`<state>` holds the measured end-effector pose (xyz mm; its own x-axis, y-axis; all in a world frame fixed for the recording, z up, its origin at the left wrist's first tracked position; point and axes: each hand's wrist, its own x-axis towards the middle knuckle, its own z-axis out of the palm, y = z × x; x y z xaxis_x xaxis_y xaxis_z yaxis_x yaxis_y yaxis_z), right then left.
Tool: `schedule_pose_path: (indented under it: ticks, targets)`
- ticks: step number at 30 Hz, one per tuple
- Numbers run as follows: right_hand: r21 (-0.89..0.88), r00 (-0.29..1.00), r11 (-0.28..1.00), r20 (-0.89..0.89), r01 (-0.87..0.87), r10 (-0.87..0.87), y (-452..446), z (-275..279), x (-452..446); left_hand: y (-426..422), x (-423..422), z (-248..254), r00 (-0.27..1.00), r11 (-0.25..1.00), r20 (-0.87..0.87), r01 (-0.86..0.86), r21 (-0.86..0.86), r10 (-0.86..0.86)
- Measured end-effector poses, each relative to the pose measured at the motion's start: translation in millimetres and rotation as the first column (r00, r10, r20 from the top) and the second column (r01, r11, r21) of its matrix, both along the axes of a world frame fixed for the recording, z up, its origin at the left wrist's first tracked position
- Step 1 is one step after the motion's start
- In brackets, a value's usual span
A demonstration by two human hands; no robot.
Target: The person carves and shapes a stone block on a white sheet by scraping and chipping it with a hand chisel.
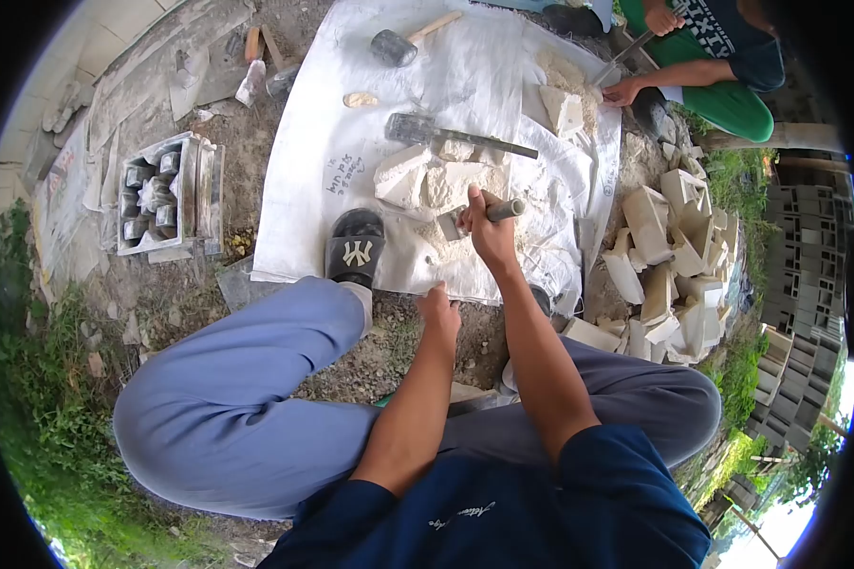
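My right hand (489,228) is closed round the handle of a scraper (450,226), whose flat metal blade points left, low over the white sheet (304,209). My left hand (437,308) is closed at the sheet's near edge, its fingertips pinching the fabric. Just beyond the scraper lie pale broken block pieces (403,177) and crumbly powder (465,180). A dark-headed mallet (410,129) rests behind them, its handle reaching right. Farther back are a second mallet (394,47) with a wooden handle and a small pale wooden piece (361,100).
A metal mould (157,194) stands on the ground at left. Broken pale block pieces (678,256) are heaped at right. At top right another person's hand (622,92) works with a long tool by a pale chunk (562,111). My sandalled foot (355,248) rests on the sheet.
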<state>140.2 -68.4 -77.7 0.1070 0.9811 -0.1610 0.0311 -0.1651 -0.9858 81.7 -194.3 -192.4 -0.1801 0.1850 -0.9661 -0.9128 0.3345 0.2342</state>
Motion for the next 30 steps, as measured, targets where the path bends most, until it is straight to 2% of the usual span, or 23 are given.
schedule_pose_path:
  ticks: [1, 3, 4, 5, 7, 8, 10, 11, 12, 13, 15, 16, 17, 19, 20, 21, 22, 23, 24, 25, 27, 30]
  targets:
    - [-0.071, 0.984, 0.989, 0.118, -0.128, 0.136, -1.6, -27.5, 0.0, -0.3, -2.7, -1.8, 1.0, 1.0, 0.012, 0.015, 0.005, -0.015]
    - [-0.011, 0.912, 0.95, 0.279, -0.311, 0.301, -8.5, -43.2, -1.1, -3.0, -5.9, -5.8, 0.998, 0.998, 0.053, 0.026, 0.055, -0.029]
    - [-0.094, 0.922, 0.963, 0.28, -0.251, 0.267, -6.8, -20.7, -5.9, -4.6, -7.3, -7.4, 0.997, 0.997, 0.074, 0.028, 0.073, -0.033]
    - [-0.1, 0.923, 0.963, 0.276, -0.251, 0.269, -5.0, -4.5, -8.2, -6.5, -6.9, -10.7, 0.995, 0.996, 0.087, 0.033, 0.083, -0.04]
    - [-0.105, 0.971, 0.975, 0.121, -0.196, 0.208, -2.7, 15.2, -8.2, -6.0, -4.4, -16.9, 0.995, 0.993, 0.081, 0.056, 0.102, -0.065]
    - [-0.1, 0.976, 0.978, 0.099, -0.184, 0.194, -2.4, 27.7, -8.5, -5.4, -3.5, -18.4, 0.996, 0.992, 0.066, 0.056, 0.109, -0.064]
    - [-0.073, 0.97, 0.979, 0.136, -0.191, 0.199, -5.8, 30.9, -12.4, -7.6, -1.6, 3.2, 0.999, 0.994, 0.048, -0.017, 0.106, 0.012]
    - [-0.021, 0.967, 0.982, 0.169, -0.189, 0.19, -1.4, 33.6, -15.5, -0.1, -3.2, 15.7, 0.999, 0.998, -0.008, -0.04, 0.04, 0.04]
    - [-0.093, 0.953, 0.97, 0.184, -0.225, 0.239, -1.5, 19.7, -16.8, 5.8, -5.1, 23.1, 0.996, 0.998, -0.067, -0.065, -0.024, 0.063]
    - [-0.075, 0.935, 0.96, 0.219, -0.269, 0.279, -4.3, -1.0, -17.7, 7.8, -6.9, 24.4, 0.996, 0.998, -0.067, -0.068, -0.018, 0.067]
    - [0.277, 0.876, 0.878, 0.406, -0.39, 0.26, -18.5, -44.2, -22.4, 10.7, -13.7, 24.3, 0.988, 0.995, -0.138, -0.083, -0.061, 0.074]
    - [0.189, 0.89, 0.921, 0.38, -0.342, 0.252, -25.3, -38.8, -29.0, 4.0, -15.0, 4.4, 0.983, 0.999, -0.179, 0.023, -0.038, -0.029]
    - [0.19, 0.89, 0.92, 0.377, -0.344, 0.255, -25.2, -29.7, -33.1, -3.1, -16.1, -16.0, 0.966, 0.992, -0.226, 0.125, -0.023, -0.127]
    - [-0.035, 0.915, 0.977, 0.346, -0.21, 0.209, -27.0, -16.2, -37.3, -6.9, -18.9, -23.7, 0.905, 0.949, -0.315, 0.312, 0.036, -0.285]
    - [0.319, 0.952, 0.934, 0.301, -0.158, 0.059, -21.1, -33.5, -39.8, -7.7, -18.9, -26.7, 0.877, 0.927, -0.348, 0.371, 0.053, -0.331]
    - [0.325, 0.952, 0.932, 0.299, -0.161, 0.061, -19.6, -29.9, -36.4, -1.9, -18.4, -22.9, 0.955, 0.977, -0.24, 0.198, 0.083, -0.173]
    - [0.17, 0.988, 0.983, 0.15, -0.067, 0.041, -18.8, -24.9, -29.0, 3.5, -18.3, -17.0, 0.992, 0.996, -0.127, 0.017, 0.091, -0.005]
    - [-0.005, 1.0, 1.0, 0.005, 0.006, -0.006, -18.6, -20.1, -23.2, 4.2, -17.2, -13.2, 0.991, 0.985, -0.117, -0.052, 0.164, 0.072]
    - [-0.002, 0.998, 0.998, -0.001, 0.056, -0.056, -17.7, -9.5, -21.3, 4.0, -15.6, -13.4, 0.984, 0.964, -0.097, -0.12, 0.236, 0.147]
    - [-0.003, 0.996, 0.997, -0.047, 0.076, -0.076, -16.0, -6.2, -17.5, 4.8, -14.1, -13.9, 0.984, 0.962, -0.099, -0.122, 0.244, 0.149]
    - [0.007, 0.992, 0.997, -0.097, 0.08, -0.079, -13.8, 2.4, -15.3, 4.8, -13.0, -10.7, 0.979, 0.995, -0.189, -0.056, 0.083, 0.071]
    - [0.055, 0.999, 0.998, -0.041, -0.019, 0.021, -13.2, 12.4, -12.2, 9.3, -12.1, -3.5, 0.989, 0.999, -0.138, -0.045, -0.008, 0.043]
